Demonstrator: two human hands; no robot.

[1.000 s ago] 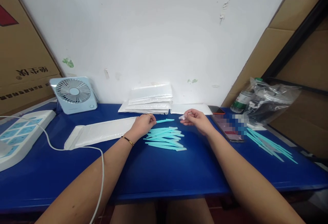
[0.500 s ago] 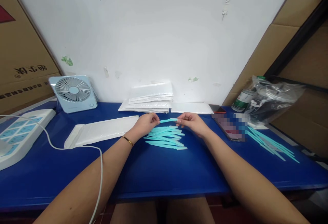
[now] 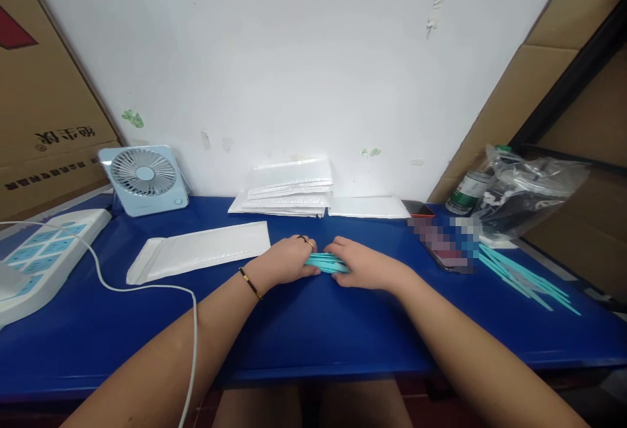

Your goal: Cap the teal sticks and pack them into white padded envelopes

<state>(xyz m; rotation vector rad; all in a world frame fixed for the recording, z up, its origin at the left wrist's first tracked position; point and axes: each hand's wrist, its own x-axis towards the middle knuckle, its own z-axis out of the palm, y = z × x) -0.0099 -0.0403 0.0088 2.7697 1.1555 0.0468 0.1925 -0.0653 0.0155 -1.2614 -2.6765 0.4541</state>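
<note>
At my twelve o'clock on the tabletop (image 3: 333, 330), I'm probably squaring up the turquoise eyebrow razors (image 3: 326, 263), left hand (image 3: 291, 261) curled round their nine-o'clock ends, right hand (image 3: 363, 266) likewise at three, which calls for even inward pressure.

Tabletop (image 3: 323, 343): stick bundle (image 3: 325, 263) at clock centre.
Envelope stack (image 3: 287, 189) behind, eleven o'clock; fan (image 3: 145, 181), ten; single envelope (image 3: 206, 250), nine; power strip (image 3: 53, 255), farther, nine; bottle (image 3: 466, 194), two; other sticks (image 3: 526, 278), three.
</note>
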